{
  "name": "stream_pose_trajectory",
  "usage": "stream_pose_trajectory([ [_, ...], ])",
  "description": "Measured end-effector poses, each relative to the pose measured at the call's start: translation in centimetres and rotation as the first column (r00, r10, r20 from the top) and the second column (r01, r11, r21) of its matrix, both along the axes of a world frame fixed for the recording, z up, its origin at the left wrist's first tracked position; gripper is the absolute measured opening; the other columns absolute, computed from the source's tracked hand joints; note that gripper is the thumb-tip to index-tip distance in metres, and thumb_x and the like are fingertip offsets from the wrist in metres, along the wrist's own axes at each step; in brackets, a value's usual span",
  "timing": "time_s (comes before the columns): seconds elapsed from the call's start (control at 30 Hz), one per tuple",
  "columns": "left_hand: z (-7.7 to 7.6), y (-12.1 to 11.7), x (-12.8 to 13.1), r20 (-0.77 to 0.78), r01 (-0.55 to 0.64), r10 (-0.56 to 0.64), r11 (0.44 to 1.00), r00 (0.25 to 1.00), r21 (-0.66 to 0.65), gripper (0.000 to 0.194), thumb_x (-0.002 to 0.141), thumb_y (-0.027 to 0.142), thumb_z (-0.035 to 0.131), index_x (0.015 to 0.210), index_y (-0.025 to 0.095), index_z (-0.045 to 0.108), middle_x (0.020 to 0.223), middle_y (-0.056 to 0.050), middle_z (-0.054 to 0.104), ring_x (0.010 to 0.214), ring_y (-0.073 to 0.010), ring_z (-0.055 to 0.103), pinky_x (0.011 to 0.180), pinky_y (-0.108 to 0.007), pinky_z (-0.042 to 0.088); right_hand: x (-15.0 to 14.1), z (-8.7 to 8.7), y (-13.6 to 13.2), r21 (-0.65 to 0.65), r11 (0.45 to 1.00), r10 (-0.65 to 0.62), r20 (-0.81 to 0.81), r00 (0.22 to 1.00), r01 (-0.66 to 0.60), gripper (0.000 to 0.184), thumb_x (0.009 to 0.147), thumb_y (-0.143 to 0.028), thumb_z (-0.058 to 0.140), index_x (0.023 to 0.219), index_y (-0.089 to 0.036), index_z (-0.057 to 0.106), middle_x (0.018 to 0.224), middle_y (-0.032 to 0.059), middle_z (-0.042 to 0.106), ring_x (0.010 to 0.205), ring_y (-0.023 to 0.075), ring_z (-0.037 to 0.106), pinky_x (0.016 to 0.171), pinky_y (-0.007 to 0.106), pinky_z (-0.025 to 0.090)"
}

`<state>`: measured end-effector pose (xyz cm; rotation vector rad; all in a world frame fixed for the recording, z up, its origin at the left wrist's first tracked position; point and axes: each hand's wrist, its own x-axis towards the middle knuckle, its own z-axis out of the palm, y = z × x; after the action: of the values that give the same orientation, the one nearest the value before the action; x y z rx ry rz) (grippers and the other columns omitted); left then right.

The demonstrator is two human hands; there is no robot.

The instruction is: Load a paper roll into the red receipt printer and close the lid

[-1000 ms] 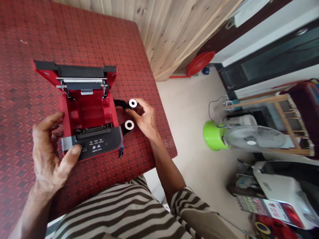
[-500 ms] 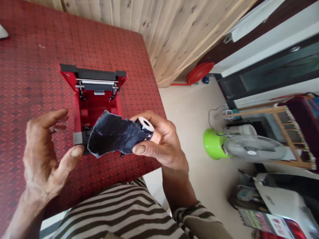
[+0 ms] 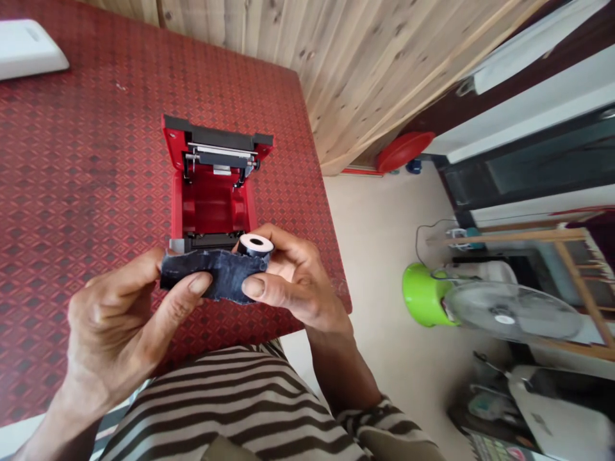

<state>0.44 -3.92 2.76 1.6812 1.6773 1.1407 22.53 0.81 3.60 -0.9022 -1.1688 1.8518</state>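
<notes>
My right hand (image 3: pixel 293 282) grips a small paper roll (image 3: pixel 257 244) with a white end and a dark hole in its middle. From the roll runs a loose dark strip (image 3: pixel 221 275) with ragged edges. My left hand (image 3: pixel 125 314) pinches the far end of that strip between thumb and fingers, so it is stretched between both hands. Just beyond them stands a small red and black receipt printer (image 3: pixel 214 205) on the table, its lid (image 3: pixel 221 144) raised. The red compartment inside holds no roll. The printer's near edge is partly hidden behind the strip and roll.
The table (image 3: pixel 96 173) has a red patterned cover. A white device (image 3: pixel 31 48) lies at its far left. Wooden panelling (image 3: pixel 250 32) rises behind. On the floor to the right are a green bucket-like object (image 3: pixel 425 294), a fan (image 3: pixel 509 314) and a red basin (image 3: pixel 406 150).
My left hand has closed on the free end of the dark strip. The strip is now drawn straighter between my hands. The view has shifted, bringing more of the white device in.
</notes>
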Motion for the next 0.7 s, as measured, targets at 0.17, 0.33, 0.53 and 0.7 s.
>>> stream_pose_trajectory([
  [0.17, -0.5, -0.6, -0.7, 0.038, -0.059, 0.06, 0.998, 0.998, -0.015, 0.013, 0.09, 0.047, 0.08, 0.093, 0.035, 0.077, 0.07, 0.009, 0.073, 0.052, -0.0123, 0.063, 0.045, -0.03, 0.042, -0.4, 0.2, 0.5, 0.095, 0.994, -0.063, 0.065, 0.996, 0.057, 0.033, 0.083, -0.041, 0.088, 0.107, -0.025, 0.072, 0.095, -0.001, 0.066, 0.085, 0.0136, 0.061, 0.079, 0.028, 0.055],
  [0.33, 0.2, -0.2, -0.9, -0.09, 0.055, -0.053, 0.998, 0.995, 0.019, 0.018, 0.094, 0.053, 0.073, 0.089, 0.036, 0.074, 0.065, 0.011, 0.071, 0.033, -0.0096, 0.045, 0.04, -0.029, 0.043, -0.4, 0.7, 0.9, 0.147, 0.988, -0.074, 0.129, 0.989, 0.055, 0.032, 0.089, -0.041, 0.084, 0.114, -0.026, 0.073, 0.103, 0.0002, 0.069, 0.093, 0.0151, 0.064, 0.084, 0.028, 0.054],
  [0.53, 0.8, 0.2, -0.5, -0.01, 0.24, -0.24, 0.97, 0.971, 0.024, 0.008, 0.096, 0.048, 0.07, 0.096, 0.041, 0.074, 0.075, 0.008, 0.078, 0.056, -0.0185, 0.072, 0.052, -0.028, 0.06, 0.6, 0.4, 1.7, 0.208, 0.963, -0.219, 0.224, 0.95, 0.173, 0.044, 0.079, -0.031, 0.094, 0.115, -0.03, 0.069, 0.101, -0.004, 0.068, 0.089, 0.0129, 0.065, 0.081, 0.025, 0.056],
  [0.7, -0.6, -0.1, -1.6, -0.031, 0.137, -0.137, 0.99, 0.99, -0.021, 0.011, 0.096, 0.048, 0.07, 0.104, 0.043, 0.077, 0.089, 0.009, 0.083, 0.068, -0.0198, 0.078, 0.064, -0.034, 0.066, 1.8, 0.8, 3.0, 0.429, 0.9, -0.277, 0.436, 0.856, 0.073, 0.043, 0.077, -0.026, 0.096, 0.111, -0.03, 0.071, 0.099, -0.0048, 0.072, 0.087, 0.0135, 0.067, 0.077, 0.026, 0.053],
])
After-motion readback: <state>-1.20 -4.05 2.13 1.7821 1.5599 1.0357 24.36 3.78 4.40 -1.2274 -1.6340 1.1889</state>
